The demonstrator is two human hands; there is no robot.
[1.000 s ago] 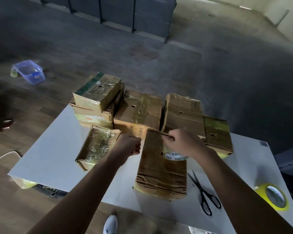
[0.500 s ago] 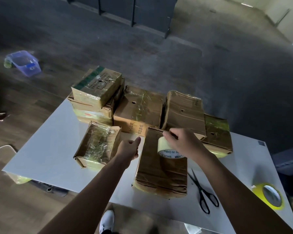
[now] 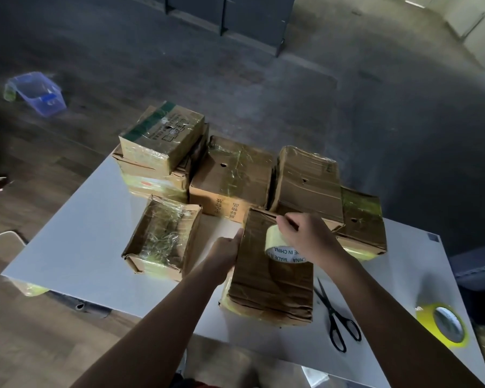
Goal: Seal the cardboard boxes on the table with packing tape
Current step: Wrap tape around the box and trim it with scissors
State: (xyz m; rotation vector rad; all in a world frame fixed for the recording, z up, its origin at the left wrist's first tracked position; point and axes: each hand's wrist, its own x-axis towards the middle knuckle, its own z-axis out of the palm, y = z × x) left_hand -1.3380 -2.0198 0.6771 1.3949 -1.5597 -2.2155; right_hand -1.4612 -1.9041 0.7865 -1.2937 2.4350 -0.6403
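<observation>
- Nearest box [image 3: 269, 287]: brown, creased, lying flat at near centre, with yellowish tape along its near end.
- Clear tape roll [image 3: 275, 242]: on edge over that box's far half, gripped by the right hand [image 3: 308, 236].
- Small box [image 3: 163, 236]: near left, its top under crinkled tape.
- Green-striped box [image 3: 163, 135]: far left, stacked on a lower box [image 3: 151, 183].
- Middle box [image 3: 233, 175], tall box [image 3: 305, 180] and end box [image 3: 361, 219]: taped, in a row from far centre to right.
- Yellow tape roll [image 3: 443, 326]: flat, near right.

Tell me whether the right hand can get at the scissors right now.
Probably yes: the scissors lie uncovered on the table beside the box. But the right hand grips the tape roll, so it must set that down first.
</observation>
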